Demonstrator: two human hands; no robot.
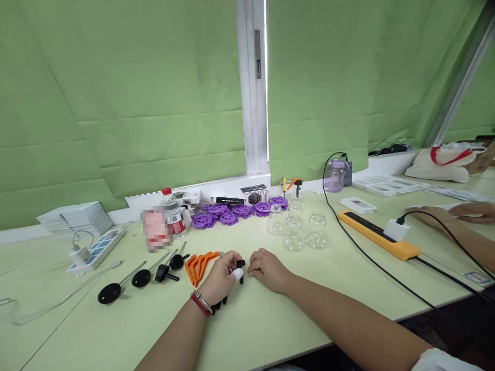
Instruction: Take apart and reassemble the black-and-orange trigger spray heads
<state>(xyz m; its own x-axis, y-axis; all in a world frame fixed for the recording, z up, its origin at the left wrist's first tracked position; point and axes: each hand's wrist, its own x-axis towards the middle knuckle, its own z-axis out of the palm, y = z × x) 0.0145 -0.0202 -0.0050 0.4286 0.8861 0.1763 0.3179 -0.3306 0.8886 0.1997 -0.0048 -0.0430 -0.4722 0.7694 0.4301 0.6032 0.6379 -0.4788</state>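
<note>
My left hand (221,275) rests on the pale green table (270,319), fingers curled around a small black part (240,268) that sticks out by a bandaged fingertip; more black shows beneath the wrist. My right hand (267,269) lies just right of it, fingers curled, fingertips close to the same black part. Several orange handles (199,264) lie just left of my left hand. Black plungers with metal rods (141,278) lie further left. Clear glass cups (296,229) stand behind my hands.
Purple discs (232,212), a water bottle (173,216) and small boxes line the window ledge. An orange power strip (381,236) with a black cable runs on the right, near another person's arm (460,226). A white power strip (96,250) lies at left.
</note>
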